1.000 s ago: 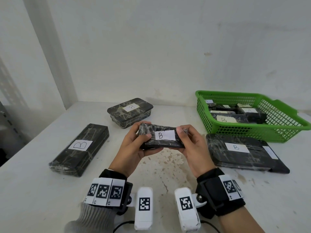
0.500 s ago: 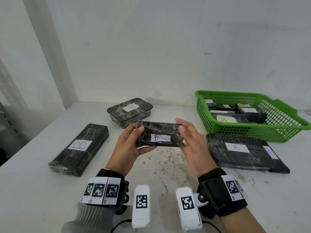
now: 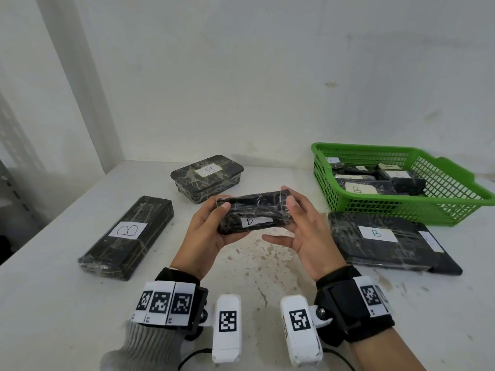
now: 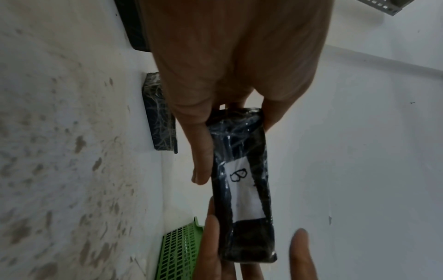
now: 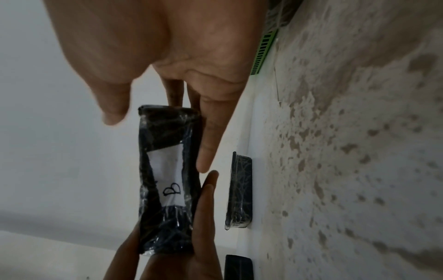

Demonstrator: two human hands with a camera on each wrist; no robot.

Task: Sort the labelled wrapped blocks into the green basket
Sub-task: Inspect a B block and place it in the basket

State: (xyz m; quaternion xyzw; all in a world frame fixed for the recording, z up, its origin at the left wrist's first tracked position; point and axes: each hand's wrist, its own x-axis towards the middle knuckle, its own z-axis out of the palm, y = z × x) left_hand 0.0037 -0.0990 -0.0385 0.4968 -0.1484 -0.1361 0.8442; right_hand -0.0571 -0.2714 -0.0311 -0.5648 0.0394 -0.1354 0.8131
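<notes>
hands first: my left hand (image 3: 206,234) grips one end of the small b-labelled block (image 3: 254,212) above the table (image 3: 53,303), my right hand (image 3: 308,231) steadies the other end with loosely spread fingers. three wrapped blocks lie unsorted around it. beyond, the green basket (image 3: 455,210) already holds several.

The left hand (image 4: 230,62) grips one end of a black wrapped block (image 4: 242,185) whose white label reads B. At the block's far end lie the fingers (image 4: 210,252) of the right hand, beside the green basket (image 4: 179,252) on the stained counter (image 4: 59,151).
</notes>
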